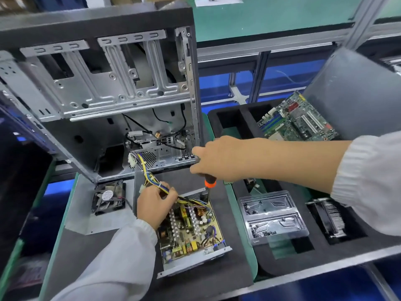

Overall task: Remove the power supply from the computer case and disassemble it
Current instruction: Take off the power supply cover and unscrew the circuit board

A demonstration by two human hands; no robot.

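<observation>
The power supply (191,233) lies opened on the dark mat in front of me, its circuit board bare inside the metal tray. My left hand (155,206) grips its yellow and blue cable bundle (152,177) at the board's far left corner. My right hand (219,159) grips an orange-and-black screwdriver (210,183), held upright with the tip at the far right corner of the supply. The empty computer case (104,88) stands open behind. The supply's lid with the fan (108,198) lies flat to the left.
A clear plastic tray (273,216) with several small screws sits to the right on black foam. A motherboard (297,120) leans in a foam slot at the back right, and a heatsink (332,218) lies at the far right. The bench edge runs along the front.
</observation>
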